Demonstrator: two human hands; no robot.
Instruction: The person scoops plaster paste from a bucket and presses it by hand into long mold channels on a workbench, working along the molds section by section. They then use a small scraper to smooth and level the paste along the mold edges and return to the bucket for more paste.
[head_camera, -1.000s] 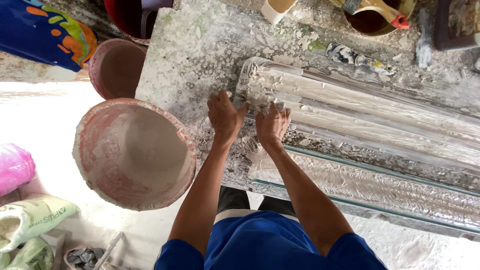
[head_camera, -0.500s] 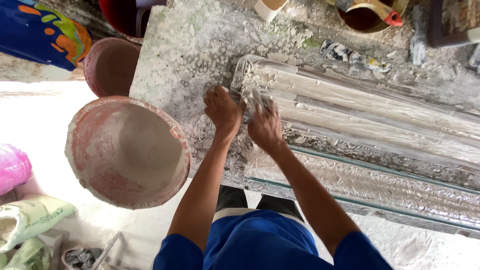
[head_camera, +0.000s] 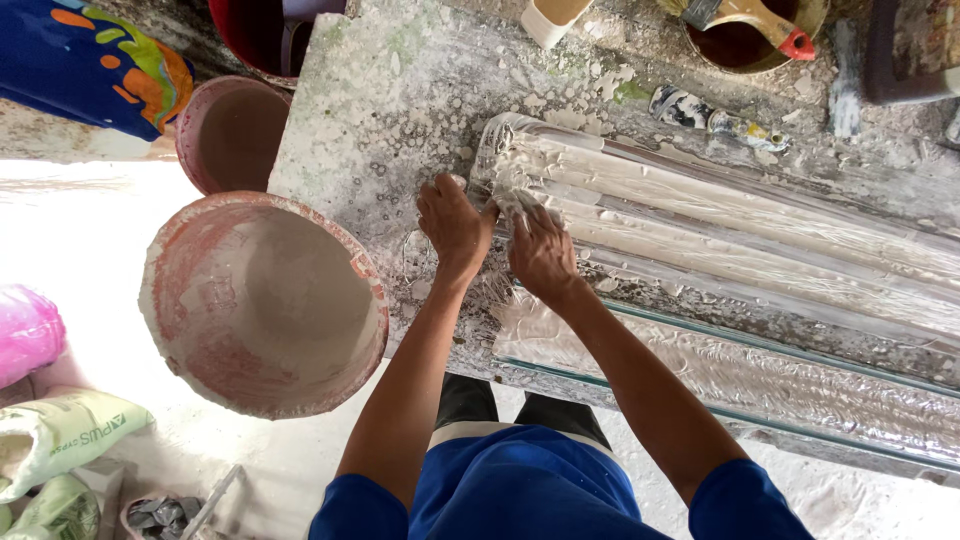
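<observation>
1. Both hands sit slightly further onto the near end of the mould than half a second ago, and the right hand has slid a little toward the person; the big bowl keeps its place.
2. Left hand (head_camera: 455, 225) rests knuckles up at the end of the long ribbed plaster-coated mould (head_camera: 720, 215), fingers curled over its edge; its grip looks closed on wet white plaster there, though the palm side is hidden.
3. Right hand (head_camera: 540, 250) lies just beside it, fingers bent and pressing a wad of whitish fibre and plaster (head_camera: 515, 205) onto the mould; grip closed on that wad.
4. Mould position: it lies on the grey plaster-spattered desk (head_camera: 390, 110), long axis running from the hands away to the person's right. Both hands are at its left end, the right hand nearer the mould's body.
5. Beyond the left hand, well apart, a large pink plaster-crusted round bowl (head_camera: 265, 305) stands off the desk edge, with a smaller pink bowl (head_camera: 230, 135) behind it.
6. A second ribbed mould strip (head_camera: 760, 375) lies parallel, nearer the person.
</observation>
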